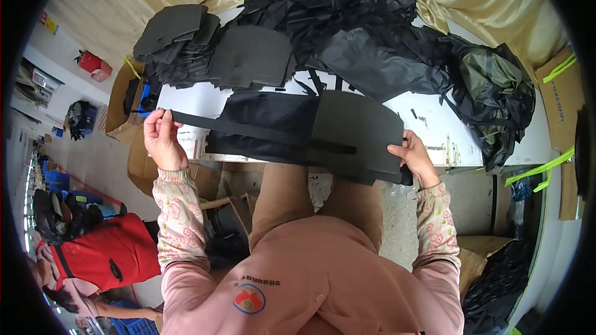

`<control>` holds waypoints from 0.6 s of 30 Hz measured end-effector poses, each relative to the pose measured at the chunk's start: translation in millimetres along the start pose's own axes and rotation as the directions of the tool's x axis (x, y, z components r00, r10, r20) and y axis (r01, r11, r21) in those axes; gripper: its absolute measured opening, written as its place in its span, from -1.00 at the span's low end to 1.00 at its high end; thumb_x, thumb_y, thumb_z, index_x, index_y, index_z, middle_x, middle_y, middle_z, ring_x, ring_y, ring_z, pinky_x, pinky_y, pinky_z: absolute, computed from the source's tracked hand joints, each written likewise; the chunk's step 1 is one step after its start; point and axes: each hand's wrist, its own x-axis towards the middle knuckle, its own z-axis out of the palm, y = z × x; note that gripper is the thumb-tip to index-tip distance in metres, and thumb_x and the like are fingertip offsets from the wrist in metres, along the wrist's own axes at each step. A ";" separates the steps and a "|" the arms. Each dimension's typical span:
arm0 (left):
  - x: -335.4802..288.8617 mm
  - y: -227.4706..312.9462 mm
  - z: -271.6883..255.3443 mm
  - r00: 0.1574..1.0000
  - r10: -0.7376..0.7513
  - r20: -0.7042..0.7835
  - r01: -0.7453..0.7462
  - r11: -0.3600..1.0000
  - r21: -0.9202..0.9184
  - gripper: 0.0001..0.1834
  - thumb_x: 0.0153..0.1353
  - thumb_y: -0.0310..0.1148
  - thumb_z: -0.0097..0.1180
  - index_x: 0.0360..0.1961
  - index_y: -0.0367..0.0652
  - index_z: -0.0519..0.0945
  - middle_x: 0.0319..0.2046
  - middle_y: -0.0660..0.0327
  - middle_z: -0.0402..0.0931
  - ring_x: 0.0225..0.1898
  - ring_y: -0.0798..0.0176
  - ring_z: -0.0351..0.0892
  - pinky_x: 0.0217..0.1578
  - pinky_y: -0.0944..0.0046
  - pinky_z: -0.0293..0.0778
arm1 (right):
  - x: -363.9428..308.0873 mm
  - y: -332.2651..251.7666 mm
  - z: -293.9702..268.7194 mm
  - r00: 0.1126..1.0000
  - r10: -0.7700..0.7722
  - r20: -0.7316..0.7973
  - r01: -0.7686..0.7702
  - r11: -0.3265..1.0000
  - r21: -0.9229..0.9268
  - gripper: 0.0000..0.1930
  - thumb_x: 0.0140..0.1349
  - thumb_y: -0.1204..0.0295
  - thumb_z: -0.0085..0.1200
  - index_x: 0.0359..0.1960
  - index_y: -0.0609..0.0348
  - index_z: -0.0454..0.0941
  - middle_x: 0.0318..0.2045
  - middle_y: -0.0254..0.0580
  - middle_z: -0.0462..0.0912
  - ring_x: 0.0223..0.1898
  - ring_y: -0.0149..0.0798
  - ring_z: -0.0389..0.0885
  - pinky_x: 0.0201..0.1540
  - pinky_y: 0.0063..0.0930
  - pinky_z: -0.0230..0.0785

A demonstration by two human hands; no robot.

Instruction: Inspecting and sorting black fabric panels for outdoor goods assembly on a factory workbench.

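Observation:
My left hand (166, 141) is closed at the left, thumb and fingers pinching the end of a long black strip (242, 129). The strip stretches rightward across black fabric (273, 109) and over a dark grey foam panel (363, 118) with a rounded outer corner. At the panel's right edge, my right hand (417, 159) grips it between thumb and fingers. Fabric and panel lie partly over the front edge of the white table (214, 102), above my lap. Whether strip, fabric and panel are joined I cannot tell.
Two stacks of grey foam panels (251, 56) stand at the back left. Black fabric (335, 6) is heaped behind, with more bundled (496, 87) at the right. Cardboard boxes (121, 102) flank the table. Lower left, another person's arm (124, 311) shows near a red bag (108, 251).

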 end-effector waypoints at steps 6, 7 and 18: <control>6.8 -93.4 -89.6 0.998 0.045 -0.034 -0.011 0.748 0.664 -0.62 0.09 -0.42 0.29 -0.07 -0.18 0.48 -0.23 0.26 0.44 -0.16 0.36 0.36 -0.08 0.36 0.32 | -0.3 9.3 -18.7 0.999 0.038 0.004 -0.038 0.999 0.013 -0.63 0.09 0.54 0.24 -0.09 0.23 0.37 -0.45 -0.34 0.62 -0.58 -0.59 0.48 -0.66 -0.78 0.19; -2.4 -90.6 -74.7 0.998 0.067 0.000 -0.046 0.691 0.722 -0.54 0.04 -0.34 0.35 -0.04 -0.16 0.46 -0.13 0.24 0.39 -0.07 0.34 0.28 -0.04 0.32 0.27 | -2.0 9.8 -19.2 0.999 0.052 -0.009 -0.052 0.999 0.013 -0.64 0.09 0.54 0.23 -0.09 0.24 0.37 -0.44 -0.33 0.62 -0.57 -0.59 0.49 -0.66 -0.78 0.20; -216.5 -52.5 135.8 -0.137 -0.657 0.742 0.990 -0.118 0.078 -0.40 0.36 -0.04 -0.11 0.19 -0.36 0.29 0.16 -0.03 0.35 0.20 0.06 0.34 0.27 0.08 0.19 | -18.1 -7.9 -17.0 0.998 0.054 0.037 -0.063 0.939 0.338 -0.67 0.14 0.55 0.19 -0.07 0.22 0.41 -0.34 -0.32 0.65 -0.51 -0.62 0.54 -0.63 -0.82 0.23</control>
